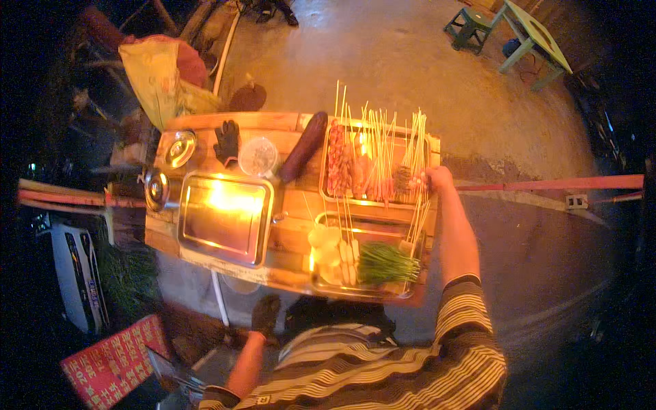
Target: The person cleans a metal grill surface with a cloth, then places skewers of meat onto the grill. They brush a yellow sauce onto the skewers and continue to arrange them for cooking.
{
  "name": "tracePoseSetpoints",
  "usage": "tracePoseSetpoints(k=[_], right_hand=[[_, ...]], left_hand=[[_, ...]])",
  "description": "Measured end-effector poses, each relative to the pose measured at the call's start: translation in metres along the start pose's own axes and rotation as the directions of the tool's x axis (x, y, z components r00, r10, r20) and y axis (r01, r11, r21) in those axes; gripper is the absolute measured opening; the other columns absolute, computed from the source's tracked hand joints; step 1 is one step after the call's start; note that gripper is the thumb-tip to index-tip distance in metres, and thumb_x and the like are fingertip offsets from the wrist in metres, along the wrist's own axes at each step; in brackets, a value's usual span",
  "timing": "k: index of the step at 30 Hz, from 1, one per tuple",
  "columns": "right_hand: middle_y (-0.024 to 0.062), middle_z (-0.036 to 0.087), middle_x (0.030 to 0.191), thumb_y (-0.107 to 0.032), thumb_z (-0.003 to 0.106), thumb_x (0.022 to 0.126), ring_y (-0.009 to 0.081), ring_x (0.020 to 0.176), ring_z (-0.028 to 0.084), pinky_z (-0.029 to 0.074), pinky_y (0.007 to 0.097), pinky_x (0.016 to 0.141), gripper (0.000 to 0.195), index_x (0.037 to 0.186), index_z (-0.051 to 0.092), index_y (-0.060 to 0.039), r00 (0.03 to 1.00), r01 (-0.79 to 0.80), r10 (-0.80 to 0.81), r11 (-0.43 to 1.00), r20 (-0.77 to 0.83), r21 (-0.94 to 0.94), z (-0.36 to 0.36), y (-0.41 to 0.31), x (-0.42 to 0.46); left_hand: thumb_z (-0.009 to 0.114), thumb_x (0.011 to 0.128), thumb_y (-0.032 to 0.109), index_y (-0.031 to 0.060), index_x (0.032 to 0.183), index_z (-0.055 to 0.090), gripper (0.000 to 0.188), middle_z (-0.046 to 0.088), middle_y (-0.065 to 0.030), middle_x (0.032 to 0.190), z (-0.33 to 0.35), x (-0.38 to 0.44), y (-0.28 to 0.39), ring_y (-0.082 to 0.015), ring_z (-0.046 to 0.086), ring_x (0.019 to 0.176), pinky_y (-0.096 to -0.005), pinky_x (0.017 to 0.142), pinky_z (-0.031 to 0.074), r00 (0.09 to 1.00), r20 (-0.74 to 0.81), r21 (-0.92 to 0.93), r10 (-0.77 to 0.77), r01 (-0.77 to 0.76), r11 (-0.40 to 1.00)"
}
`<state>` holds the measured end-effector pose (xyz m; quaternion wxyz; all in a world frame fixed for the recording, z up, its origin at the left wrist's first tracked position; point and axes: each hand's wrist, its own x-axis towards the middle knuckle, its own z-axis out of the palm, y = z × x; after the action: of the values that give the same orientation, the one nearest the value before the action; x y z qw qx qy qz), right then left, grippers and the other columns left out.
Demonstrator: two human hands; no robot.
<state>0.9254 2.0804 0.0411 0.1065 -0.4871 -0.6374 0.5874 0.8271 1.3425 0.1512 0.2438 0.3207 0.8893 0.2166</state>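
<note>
My right hand (439,178), bare, is at the right edge of a metal tray (322,177) of skewers. Its fingers are partly hidden, so I cannot tell whether they grip the rim or a skewer. Red meat skewers (335,159) lie along that tray's left side, with bare bamboo sticks (382,136) jutting past its far rim. Close to my body, my left hand (265,312) hangs below the table in a dark glove; its fingers are blurred. A nearer tray (371,293) holds green chives (387,262), pale round slices (325,246) and whitish skewered pieces (349,261).
On the wooden table (292,200) lie a shiny metal tray (266,220), an eggplant (307,146), a dark glove (226,141), a round tub (259,156) and two metal lids (180,149). A sack (148,77) stands behind left; a stool (467,29) and table (538,38) stand farther off.
</note>
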Motion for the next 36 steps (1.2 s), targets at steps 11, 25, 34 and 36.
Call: tracePoseSetpoints(k=[11, 25, 34, 36], right_hand=[[0.0233, 0.065, 0.079, -0.037, 0.055, 0.081, 0.0354, 0.079, 0.064, 0.049, 0.0451, 0.068, 0.040, 0.082, 0.066, 0.0009, 0.813, 0.527, -0.570, 0.640, 0.113, -0.560, -0.021, -0.018, 0.068], [0.0151, 0.061, 0.064, -0.004, 0.054, 0.076, 0.0231, 0.045, 0.057, 0.044, 0.0355, 0.037, 0.014, 0.084, 0.059, 0.0061, 0.931, -0.135, -0.023, 0.906, 0.365, 0.402, -0.004, -0.087, -0.002], [0.0144, 0.057, 0.059, 0.000, 0.049, 0.071, 0.0260, 0.047, 0.057, 0.045, 0.0372, 0.039, 0.009, 0.073, 0.057, 0.0038, 0.975, -0.092, -0.004, 0.903, 0.222, 0.419, 0.008, -0.068, 0.014], [0.0142, 0.057, 0.058, -0.001, 0.049, 0.071, 0.0255, 0.046, 0.057, 0.044, 0.0366, 0.038, 0.009, 0.073, 0.057, 0.0037, 0.980, -0.029, -0.049, 0.922, 0.191, 0.385, 0.010, -0.066, 0.013]], left_hand=[[0.052, 0.086, 0.033, 0.0050, 0.087, 0.064, 0.031, 0.063, -0.0170, 0.094, 0.108, -0.022, 0.001, -0.0347, 0.056, 0.091, -0.0419, 0.082, 0.044, 0.987, -0.138, 0.181, 0.077, -0.051, 0.982], [0.049, 0.083, 0.019, 0.0048, 0.100, 0.062, 0.025, 0.060, -0.0144, 0.103, 0.251, -0.142, 0.192, -0.0314, 0.055, 0.098, -0.0394, 0.087, 0.044, 0.860, -0.023, 0.208, -0.510, 0.503, 0.839], [0.050, 0.084, 0.024, 0.0043, 0.098, 0.062, 0.027, 0.061, -0.0163, 0.102, 0.293, -0.116, 0.235, -0.0341, 0.056, 0.096, -0.0414, 0.085, 0.044, 0.846, -0.009, 0.105, -0.533, 0.530, 0.841], [0.050, 0.084, 0.025, 0.0042, 0.097, 0.062, 0.028, 0.061, -0.0167, 0.101, 0.302, -0.117, 0.238, -0.0347, 0.056, 0.096, -0.0419, 0.085, 0.044, 0.842, -0.002, 0.088, -0.540, 0.538, 0.838]])
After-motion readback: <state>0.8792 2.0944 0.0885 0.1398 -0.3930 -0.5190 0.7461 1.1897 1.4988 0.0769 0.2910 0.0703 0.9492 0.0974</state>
